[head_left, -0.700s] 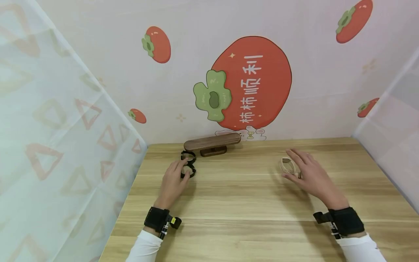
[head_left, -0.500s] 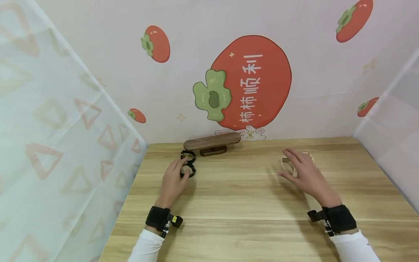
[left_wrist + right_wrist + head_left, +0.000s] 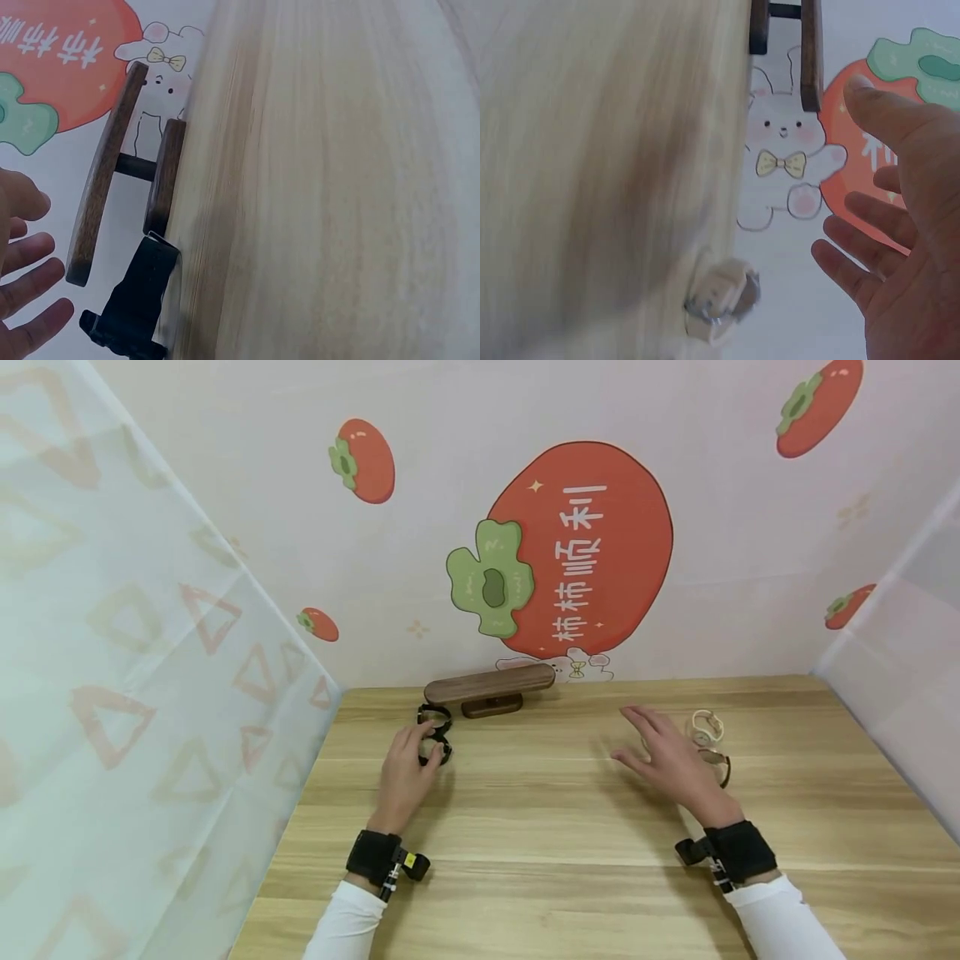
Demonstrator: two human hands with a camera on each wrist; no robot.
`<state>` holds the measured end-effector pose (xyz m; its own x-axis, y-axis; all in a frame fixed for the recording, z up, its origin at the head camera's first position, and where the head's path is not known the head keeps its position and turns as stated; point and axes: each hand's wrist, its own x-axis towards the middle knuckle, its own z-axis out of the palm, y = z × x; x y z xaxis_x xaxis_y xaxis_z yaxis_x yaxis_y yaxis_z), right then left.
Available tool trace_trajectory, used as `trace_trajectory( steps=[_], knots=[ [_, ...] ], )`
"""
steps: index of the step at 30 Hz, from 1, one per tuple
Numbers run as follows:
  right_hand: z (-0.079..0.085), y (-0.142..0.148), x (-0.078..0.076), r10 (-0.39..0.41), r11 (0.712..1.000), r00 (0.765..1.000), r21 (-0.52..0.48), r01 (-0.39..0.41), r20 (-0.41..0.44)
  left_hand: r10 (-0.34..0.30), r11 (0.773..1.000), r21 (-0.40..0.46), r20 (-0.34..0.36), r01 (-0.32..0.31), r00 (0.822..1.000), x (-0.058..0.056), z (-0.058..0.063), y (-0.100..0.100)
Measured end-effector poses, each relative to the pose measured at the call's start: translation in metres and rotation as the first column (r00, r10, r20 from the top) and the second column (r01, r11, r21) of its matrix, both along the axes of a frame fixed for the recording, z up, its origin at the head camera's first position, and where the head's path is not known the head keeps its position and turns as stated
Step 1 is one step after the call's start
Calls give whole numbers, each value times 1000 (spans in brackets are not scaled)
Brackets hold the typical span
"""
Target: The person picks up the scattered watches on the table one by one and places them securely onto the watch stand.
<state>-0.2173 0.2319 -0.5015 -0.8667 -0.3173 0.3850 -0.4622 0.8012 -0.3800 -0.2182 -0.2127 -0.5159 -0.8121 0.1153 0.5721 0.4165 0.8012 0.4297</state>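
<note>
My left hand (image 3: 405,777) hovers beside two black watches, a farther black watch (image 3: 435,718) and a nearer black watch (image 3: 446,750). In the left wrist view its loosely bent fingers (image 3: 34,277) hold nothing and stay apart from a black watch strap (image 3: 142,289). On the right, my right hand (image 3: 667,764) is spread above the table, thumb apart from the fingers, holding nothing. Behind it lie a white watch (image 3: 707,727) and a dark-strapped watch (image 3: 722,765), partly covered by the hand. A cream watch (image 3: 724,296) stands on the table in the right wrist view.
A dark wooden stand (image 3: 491,683), a rounded bar on a short post and base, stands at the back near the patterned wall (image 3: 420,568). The light wooden table (image 3: 525,860) meets side walls at left and right.
My right hand has moved left, uncovering the white watch and part of the dark-strapped one, and now hides most of the cream watch. The left hand stays nearly still by the black watches.
</note>
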Motion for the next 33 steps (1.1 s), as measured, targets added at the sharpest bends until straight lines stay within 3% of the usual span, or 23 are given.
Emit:
trace_trajectory(
  steps=[8,19,33],
  knots=[
    [-10,-20,-13,14,997,1000,-75,-14,1,18,996,82,19,-19,1000,-3,1,2],
    [-14,-43,-27,77,990,997,-120,-77,0,35,985,164,118,-54,992,-12,-1,4],
    [-16,-59,-38,70,991,995,-120,-62,70,49,984,168,96,-65,994,-21,-1,5]
  ],
)
